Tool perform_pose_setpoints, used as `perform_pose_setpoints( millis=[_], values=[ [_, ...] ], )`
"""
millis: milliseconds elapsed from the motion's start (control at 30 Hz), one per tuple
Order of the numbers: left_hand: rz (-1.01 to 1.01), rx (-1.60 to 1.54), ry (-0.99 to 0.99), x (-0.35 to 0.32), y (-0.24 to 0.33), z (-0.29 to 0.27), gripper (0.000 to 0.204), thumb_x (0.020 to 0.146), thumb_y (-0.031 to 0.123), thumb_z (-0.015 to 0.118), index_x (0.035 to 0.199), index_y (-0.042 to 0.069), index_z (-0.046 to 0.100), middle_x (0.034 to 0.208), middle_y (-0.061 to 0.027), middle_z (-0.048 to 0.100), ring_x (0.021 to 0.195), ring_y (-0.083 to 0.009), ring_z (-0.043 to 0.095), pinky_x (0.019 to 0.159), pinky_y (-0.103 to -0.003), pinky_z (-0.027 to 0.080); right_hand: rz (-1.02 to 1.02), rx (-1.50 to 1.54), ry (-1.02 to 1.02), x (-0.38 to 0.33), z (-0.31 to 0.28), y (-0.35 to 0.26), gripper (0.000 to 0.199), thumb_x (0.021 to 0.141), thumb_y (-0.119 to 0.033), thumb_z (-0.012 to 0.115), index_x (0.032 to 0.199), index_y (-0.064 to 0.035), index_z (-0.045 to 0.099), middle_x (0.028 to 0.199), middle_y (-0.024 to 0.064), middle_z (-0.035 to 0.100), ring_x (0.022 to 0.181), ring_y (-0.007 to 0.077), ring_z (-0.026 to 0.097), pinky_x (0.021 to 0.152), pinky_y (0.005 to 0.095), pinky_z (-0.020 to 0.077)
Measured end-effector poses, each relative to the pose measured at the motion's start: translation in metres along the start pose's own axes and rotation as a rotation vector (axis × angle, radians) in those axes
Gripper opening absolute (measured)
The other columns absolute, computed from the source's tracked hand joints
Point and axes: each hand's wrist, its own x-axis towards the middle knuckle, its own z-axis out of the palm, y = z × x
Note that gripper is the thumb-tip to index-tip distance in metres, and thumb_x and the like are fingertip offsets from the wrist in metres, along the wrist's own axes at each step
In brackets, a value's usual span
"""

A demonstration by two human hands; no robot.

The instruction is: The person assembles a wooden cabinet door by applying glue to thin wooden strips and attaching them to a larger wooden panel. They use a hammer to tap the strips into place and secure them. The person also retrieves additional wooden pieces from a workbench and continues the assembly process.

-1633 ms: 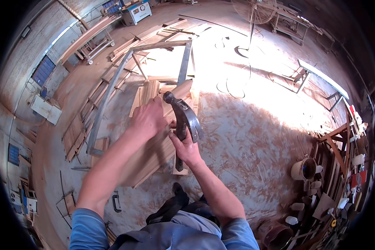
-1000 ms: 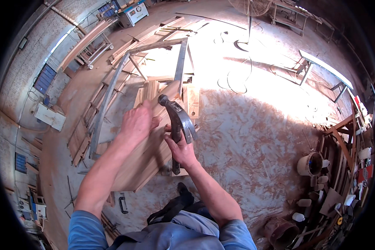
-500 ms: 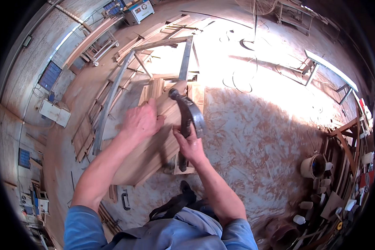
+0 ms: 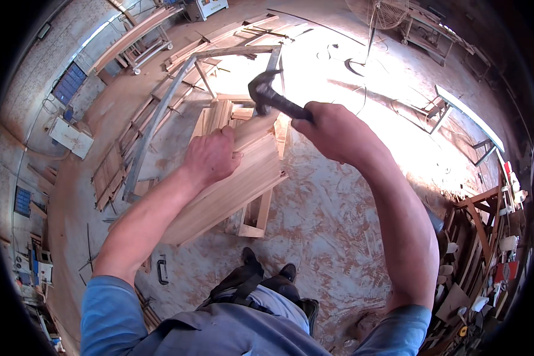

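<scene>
My right hand (image 4: 332, 130) is wrapped around the handle of a claw hammer (image 4: 288, 107), whose dark head is over the far end of a pale wooden panel (image 4: 237, 184). Whether the head touches the wood, I cannot tell. My left hand (image 4: 212, 155) has its fingers curled over the panel's upper edge, a short way left of the hammer head. The panel is tilted, resting on a wooden frame (image 4: 253, 229) that is partly hidden beneath it. Several wooden pieces (image 4: 221, 113) show just beyond my left hand.
A grey metal frame (image 4: 160, 124) rises behind the panel. A C-clamp (image 4: 162, 270) lies on the floor at lower left. Boards and scrap wood (image 4: 477, 231) crowd the right side. A long narrow bench (image 4: 471, 117) and a fan (image 4: 382, 13) stand farther off.
My right hand has moved from near the panel out to the right and now holds the hammer sideways by its handle, head pointing left. My left hand stays on the panel edge.
</scene>
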Motion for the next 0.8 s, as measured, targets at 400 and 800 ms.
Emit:
perform_pose_setpoints(
  millis=[400,800],
  values=[
    [0.042,-0.025,0.037,0.001,-0.004,0.014,0.037,0.08,0.03,0.062,0.096,-0.002,0.052,0.083,-0.0233,0.066,0.075,-0.0403,0.067,0.068,-0.051,0.053,0.083,-0.014,-0.076,0.003,-0.005,-0.01,0.04,0.096,-0.037,0.052,0.099,0.0003,0.067,0.087,0.0217,0.068,0.085,0.0363,0.067,0.079,0.0449,0.0516],
    [0.041,-0.009,0.069,0.001,-0.021,0.021,0.038,0.082,0.031,0.062,0.097,-0.001,0.05,0.084,-0.0203,0.066,0.077,-0.0368,0.067,0.067,-0.049,0.053,-0.052,0.033,0.061,0.007,0.002,-0.022,0.041,0.096,-0.038,0.054,0.094,0.0015,0.066,0.084,0.0237,0.067,0.085,0.0392,0.066,0.077,0.0465,0.0515]
  ],
)
